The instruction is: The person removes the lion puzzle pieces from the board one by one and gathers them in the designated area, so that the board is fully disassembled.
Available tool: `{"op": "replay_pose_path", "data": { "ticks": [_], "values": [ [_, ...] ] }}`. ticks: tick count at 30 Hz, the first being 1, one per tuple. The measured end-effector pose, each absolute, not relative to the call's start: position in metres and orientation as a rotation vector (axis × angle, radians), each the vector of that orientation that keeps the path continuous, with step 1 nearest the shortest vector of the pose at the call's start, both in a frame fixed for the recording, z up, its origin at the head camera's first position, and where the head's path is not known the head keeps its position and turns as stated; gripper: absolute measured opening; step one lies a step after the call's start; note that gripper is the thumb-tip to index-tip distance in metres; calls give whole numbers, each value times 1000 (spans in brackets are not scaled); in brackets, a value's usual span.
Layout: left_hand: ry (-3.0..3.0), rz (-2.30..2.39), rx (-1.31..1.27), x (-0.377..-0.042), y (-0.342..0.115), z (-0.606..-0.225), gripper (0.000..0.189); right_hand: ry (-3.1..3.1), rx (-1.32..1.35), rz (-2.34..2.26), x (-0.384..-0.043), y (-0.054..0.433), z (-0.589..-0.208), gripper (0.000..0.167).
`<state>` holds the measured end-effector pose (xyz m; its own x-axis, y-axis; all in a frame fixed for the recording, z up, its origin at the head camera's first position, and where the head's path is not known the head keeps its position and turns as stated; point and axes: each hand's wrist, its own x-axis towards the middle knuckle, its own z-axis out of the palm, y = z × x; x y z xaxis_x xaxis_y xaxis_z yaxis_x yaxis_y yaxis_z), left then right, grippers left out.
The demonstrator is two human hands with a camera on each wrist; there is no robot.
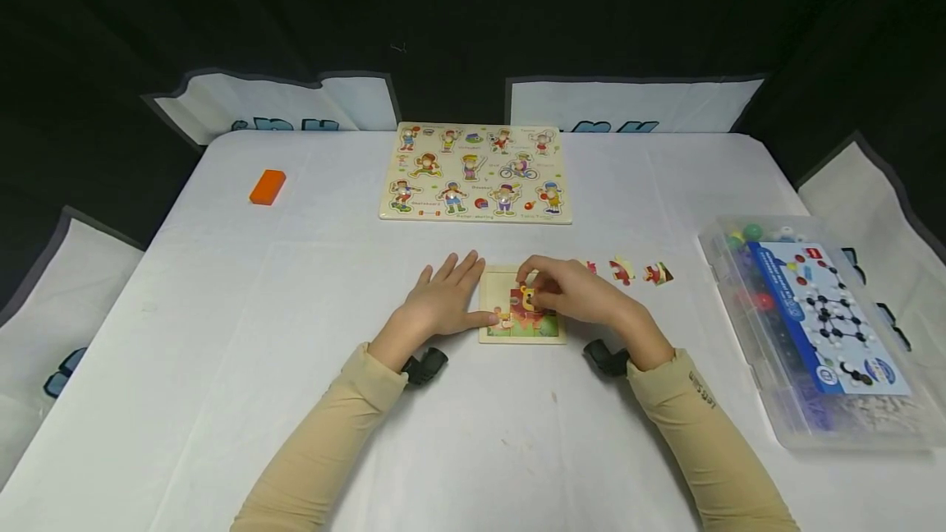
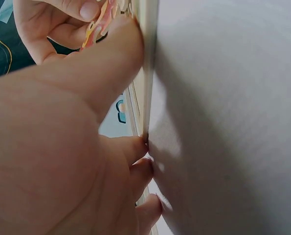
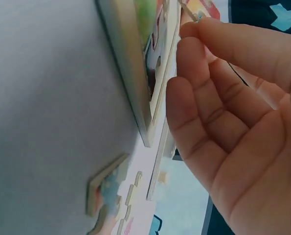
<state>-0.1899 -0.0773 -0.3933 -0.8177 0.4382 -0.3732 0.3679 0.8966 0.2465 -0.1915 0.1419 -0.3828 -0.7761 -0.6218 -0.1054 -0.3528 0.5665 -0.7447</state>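
Note:
A small wooden jigsaw puzzle point(image 1: 521, 333) lies in its frame in front of me, with a bear picture partly filled in. My left hand point(image 1: 443, 302) lies with fingers spread at its left side, the thumb over the frame's left edge. Above the puzzle my right hand point(image 1: 580, 290) pinches a puzzle piece point(image 3: 204, 9) between thumb and forefinger. The head view mostly hides that piece behind the fingers. To the right of the puzzle lie loose puzzle pieces point(image 1: 621, 271), one of them partly covered by the right hand.
Behind the puzzle lies a larger wooden peg board point(image 1: 476, 175) with figures of children. An orange block point(image 1: 268, 187) sits at the far left. On the right stands a clear plastic box point(image 1: 794, 425) of molecular model parts with a blue-and-white booklet point(image 1: 835, 318) on it.

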Motion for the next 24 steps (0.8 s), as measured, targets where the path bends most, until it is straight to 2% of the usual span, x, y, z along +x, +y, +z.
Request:
{"op": "replay_pose_path", "data": {
  "ticks": [24],
  "values": [
    [2647, 239, 600, -189, -77, -393, 89, 2567, -788, -988, -192, 137, -387, 19]
  ]
}}
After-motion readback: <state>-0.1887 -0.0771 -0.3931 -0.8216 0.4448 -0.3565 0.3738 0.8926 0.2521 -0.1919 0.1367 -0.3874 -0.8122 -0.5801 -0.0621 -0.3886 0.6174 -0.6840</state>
